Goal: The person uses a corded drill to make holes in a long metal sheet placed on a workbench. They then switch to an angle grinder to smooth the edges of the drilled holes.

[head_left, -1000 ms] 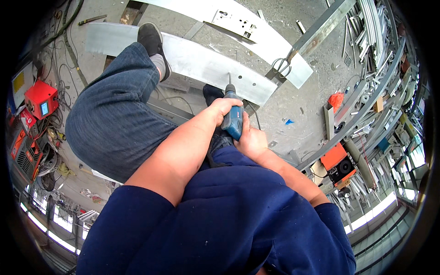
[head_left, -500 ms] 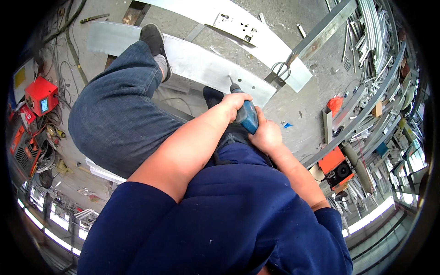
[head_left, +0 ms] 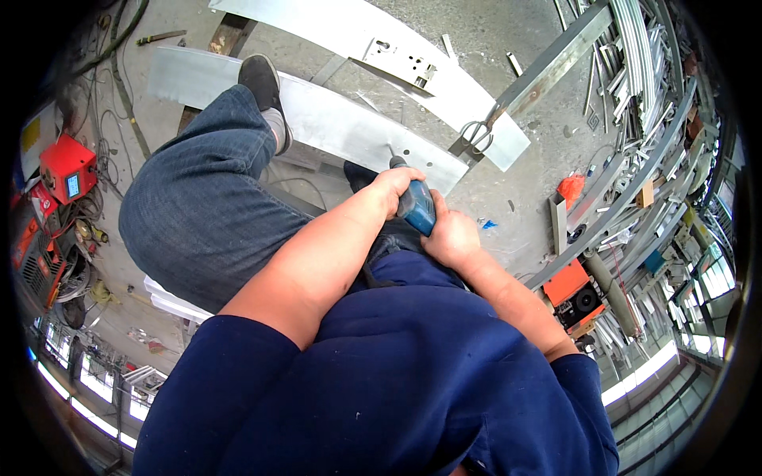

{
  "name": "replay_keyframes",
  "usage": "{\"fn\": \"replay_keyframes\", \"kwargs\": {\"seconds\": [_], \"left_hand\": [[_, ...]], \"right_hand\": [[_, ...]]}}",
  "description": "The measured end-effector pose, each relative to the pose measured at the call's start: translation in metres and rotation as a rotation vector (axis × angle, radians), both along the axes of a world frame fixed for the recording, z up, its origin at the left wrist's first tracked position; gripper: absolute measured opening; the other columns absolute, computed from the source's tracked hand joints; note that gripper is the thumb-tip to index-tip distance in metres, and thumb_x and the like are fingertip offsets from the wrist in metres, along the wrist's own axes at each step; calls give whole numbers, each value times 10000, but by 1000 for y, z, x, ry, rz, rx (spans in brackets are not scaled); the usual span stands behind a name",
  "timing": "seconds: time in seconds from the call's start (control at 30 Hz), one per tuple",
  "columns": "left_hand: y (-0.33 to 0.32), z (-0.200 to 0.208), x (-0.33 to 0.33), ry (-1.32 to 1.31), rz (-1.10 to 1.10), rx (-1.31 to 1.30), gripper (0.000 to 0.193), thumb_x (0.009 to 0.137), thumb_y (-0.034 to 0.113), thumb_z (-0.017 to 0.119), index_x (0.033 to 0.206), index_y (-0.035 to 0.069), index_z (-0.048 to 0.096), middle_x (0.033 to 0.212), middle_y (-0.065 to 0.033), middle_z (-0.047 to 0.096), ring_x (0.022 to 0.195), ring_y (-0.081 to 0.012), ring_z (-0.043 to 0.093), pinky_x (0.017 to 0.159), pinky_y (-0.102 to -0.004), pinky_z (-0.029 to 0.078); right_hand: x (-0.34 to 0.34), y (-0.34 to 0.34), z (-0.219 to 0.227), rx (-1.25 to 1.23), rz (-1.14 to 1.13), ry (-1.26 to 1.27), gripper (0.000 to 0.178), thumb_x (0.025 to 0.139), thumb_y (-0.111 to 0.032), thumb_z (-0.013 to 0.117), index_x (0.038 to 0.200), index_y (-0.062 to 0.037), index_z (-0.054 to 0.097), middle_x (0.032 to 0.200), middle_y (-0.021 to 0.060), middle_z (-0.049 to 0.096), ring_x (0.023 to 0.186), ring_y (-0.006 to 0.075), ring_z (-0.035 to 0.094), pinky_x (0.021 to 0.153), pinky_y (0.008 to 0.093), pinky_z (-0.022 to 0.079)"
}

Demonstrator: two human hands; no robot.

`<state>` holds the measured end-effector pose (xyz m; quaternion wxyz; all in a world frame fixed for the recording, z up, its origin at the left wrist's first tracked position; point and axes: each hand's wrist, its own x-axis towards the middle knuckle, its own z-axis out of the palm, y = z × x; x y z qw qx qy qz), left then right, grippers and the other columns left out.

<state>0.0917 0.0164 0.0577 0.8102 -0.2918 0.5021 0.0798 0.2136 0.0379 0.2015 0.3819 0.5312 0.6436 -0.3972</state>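
Drill (head_left: 418,212) clamped two-handed
Left hand (head_left: 391,190) round its front, right hand (head_left: 454,239) at its rear; probably heavy, rigid; best held there; plate (head_left: 341,115) likely stiff, slick

The drill (head_left: 418,208) shows a matt blue plastic-looking housing, the long plate (head_left: 341,115) smooth metal with a soft sheen, the beam (head_left: 552,63) dull, brown-stained metal, the floor (head_left: 516,182) rough, speckled concrete, the trousers (head_left: 198,214) matt denim, and the shirt (head_left: 381,357) smooth navy cloth.
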Motion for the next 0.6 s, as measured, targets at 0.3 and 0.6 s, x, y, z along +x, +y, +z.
{"fn": "replay_keyframes", "kwargs": {"seconds": [0.3, 0.6], "left_hand": [[8, 1, -8, -47, 55, -42, 360, 862, 308, 718, 1071, 37, 603, 1003, -138, 678, 862, -279, 690, 796, -431, 584], [-1, -9, -17, -103, 94, -8, 339, 894, 333, 661, 1064, 44, 611, 952, -126, 693, 829, -290, 702, 809, -446, 585]], "right_hand": [[-5, 18, 2, -13, 56, 4, 862, 721, -226, 731, 1487, -62, 370, 933, 232, 710, 882, 397, 703, 802, 480, 565], [-22, 31, 6, -51, 147, -35, 866, 704, -240, 727, 1484, -73, 390, 947, 210, 718, 878, 383, 707, 809, 459, 570]]}}
